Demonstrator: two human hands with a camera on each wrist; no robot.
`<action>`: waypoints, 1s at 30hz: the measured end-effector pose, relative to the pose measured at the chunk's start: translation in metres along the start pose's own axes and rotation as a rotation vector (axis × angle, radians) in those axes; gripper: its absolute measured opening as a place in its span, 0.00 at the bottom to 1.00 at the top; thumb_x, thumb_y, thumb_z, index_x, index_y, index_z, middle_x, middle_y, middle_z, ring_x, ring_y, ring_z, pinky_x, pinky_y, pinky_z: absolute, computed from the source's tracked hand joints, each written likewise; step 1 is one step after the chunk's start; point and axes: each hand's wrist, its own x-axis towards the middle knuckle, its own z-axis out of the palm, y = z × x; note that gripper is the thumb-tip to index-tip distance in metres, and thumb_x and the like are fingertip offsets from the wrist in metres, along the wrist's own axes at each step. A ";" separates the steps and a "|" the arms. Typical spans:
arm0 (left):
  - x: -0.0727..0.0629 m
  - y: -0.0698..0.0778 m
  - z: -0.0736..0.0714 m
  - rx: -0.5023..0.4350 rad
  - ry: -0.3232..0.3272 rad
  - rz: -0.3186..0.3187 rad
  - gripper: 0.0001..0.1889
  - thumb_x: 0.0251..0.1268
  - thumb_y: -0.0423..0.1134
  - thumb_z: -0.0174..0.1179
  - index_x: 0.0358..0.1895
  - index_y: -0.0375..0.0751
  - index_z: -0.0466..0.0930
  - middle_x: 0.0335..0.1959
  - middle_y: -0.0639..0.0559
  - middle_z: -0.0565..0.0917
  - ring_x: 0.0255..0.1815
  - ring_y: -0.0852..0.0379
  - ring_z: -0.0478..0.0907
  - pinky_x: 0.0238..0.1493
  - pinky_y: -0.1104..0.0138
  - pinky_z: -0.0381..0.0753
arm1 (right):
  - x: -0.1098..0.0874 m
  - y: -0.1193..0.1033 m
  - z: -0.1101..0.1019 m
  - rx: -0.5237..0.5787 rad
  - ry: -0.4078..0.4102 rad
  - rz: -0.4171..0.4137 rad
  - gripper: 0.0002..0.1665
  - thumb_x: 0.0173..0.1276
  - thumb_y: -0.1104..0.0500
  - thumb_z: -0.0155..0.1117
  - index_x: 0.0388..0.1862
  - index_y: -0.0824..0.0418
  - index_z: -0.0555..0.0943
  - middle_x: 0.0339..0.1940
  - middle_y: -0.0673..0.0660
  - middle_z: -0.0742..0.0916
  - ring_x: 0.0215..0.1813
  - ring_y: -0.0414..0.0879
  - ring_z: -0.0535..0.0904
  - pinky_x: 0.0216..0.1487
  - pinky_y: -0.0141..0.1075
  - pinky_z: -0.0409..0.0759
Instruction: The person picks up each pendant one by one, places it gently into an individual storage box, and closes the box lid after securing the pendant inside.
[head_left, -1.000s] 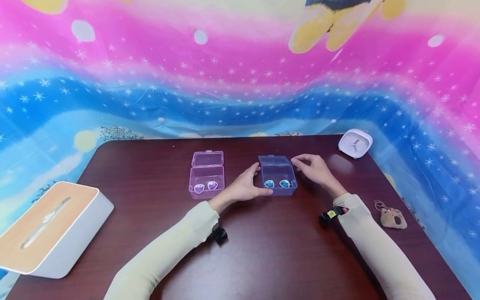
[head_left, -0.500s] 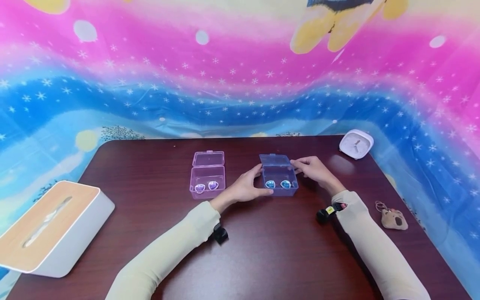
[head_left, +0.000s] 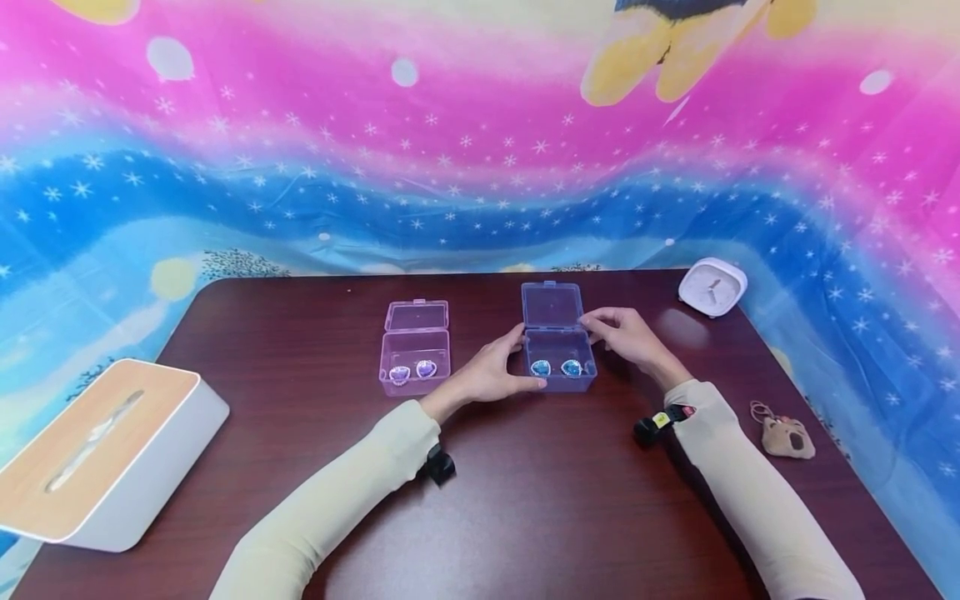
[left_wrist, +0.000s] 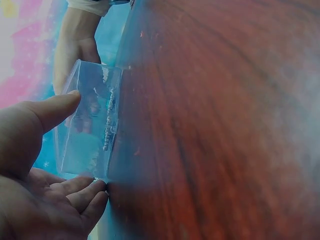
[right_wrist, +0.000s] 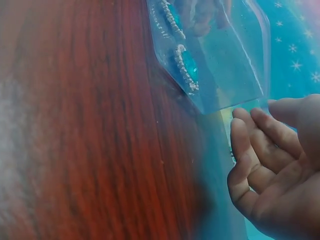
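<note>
A translucent blue plastic box [head_left: 558, 383] stands on the table with its lid [head_left: 552, 306] raised at the back. Two blue gems with pale beaded rims, one of them the right gem [head_left: 572, 368], lie inside. My left hand [head_left: 491, 372] grips the box from the left, thumb on the front wall and fingers by the left side and rear. At the rear right corner, the thumb and finger of my right hand [head_left: 626, 337] pinch the edge by the lid. In the right wrist view its other fingers are curled below the box wall.
An open pink box [head_left: 415, 342] with two purple gems stands left of the blue one. A tissue box [head_left: 168, 458] is at the far left. To the right are a white clock [head_left: 712, 287] and a small brown pouch-like item [head_left: 787, 437]. A printed cloth hangs behind the table [head_left: 540, 517].
The blue box's lid has swung up and shows taller than before. My right hand has shifted slightly at the corner. My left hand keeps its place on the box.
</note>
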 end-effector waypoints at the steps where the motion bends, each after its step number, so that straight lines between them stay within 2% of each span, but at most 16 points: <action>1: 0.000 0.000 0.000 0.000 0.000 0.003 0.51 0.59 0.48 0.75 0.82 0.47 0.54 0.73 0.42 0.75 0.76 0.48 0.71 0.79 0.52 0.63 | 0.000 0.000 0.000 0.003 0.002 -0.007 0.22 0.80 0.47 0.58 0.58 0.61 0.84 0.50 0.61 0.89 0.41 0.42 0.86 0.41 0.37 0.82; 9: 0.001 0.000 0.000 0.018 -0.009 0.016 0.49 0.59 0.48 0.75 0.81 0.49 0.56 0.72 0.45 0.76 0.76 0.49 0.72 0.79 0.53 0.64 | -0.002 -0.003 0.001 0.020 -0.005 -0.050 0.20 0.81 0.50 0.57 0.60 0.62 0.82 0.49 0.65 0.91 0.38 0.41 0.85 0.40 0.39 0.83; 12: 0.001 -0.001 0.001 0.019 -0.006 0.009 0.49 0.59 0.49 0.75 0.81 0.49 0.56 0.72 0.45 0.75 0.76 0.49 0.72 0.79 0.53 0.64 | -0.003 -0.003 0.000 0.043 -0.013 -0.049 0.23 0.81 0.47 0.56 0.61 0.62 0.81 0.49 0.62 0.91 0.38 0.41 0.85 0.40 0.39 0.82; 20: -0.001 0.000 -0.001 0.021 -0.007 -0.017 0.52 0.57 0.50 0.76 0.81 0.47 0.55 0.74 0.43 0.73 0.76 0.46 0.71 0.79 0.53 0.65 | -0.005 -0.009 -0.003 0.127 -0.032 -0.037 0.43 0.81 0.30 0.35 0.65 0.62 0.78 0.46 0.54 0.91 0.37 0.43 0.84 0.36 0.38 0.78; 26: -0.001 -0.001 -0.001 0.022 -0.015 -0.028 0.52 0.57 0.51 0.76 0.81 0.45 0.54 0.75 0.42 0.72 0.77 0.46 0.71 0.79 0.53 0.65 | -0.009 -0.017 -0.008 0.133 -0.103 -0.024 0.53 0.78 0.24 0.25 0.66 0.62 0.79 0.56 0.65 0.88 0.39 0.45 0.84 0.37 0.40 0.76; 30: 0.000 -0.001 -0.001 0.010 -0.016 -0.023 0.51 0.57 0.50 0.76 0.81 0.45 0.56 0.74 0.43 0.72 0.76 0.46 0.71 0.79 0.53 0.65 | -0.011 -0.021 -0.009 0.110 -0.118 -0.038 0.48 0.81 0.28 0.29 0.66 0.62 0.80 0.61 0.69 0.85 0.41 0.46 0.84 0.38 0.42 0.78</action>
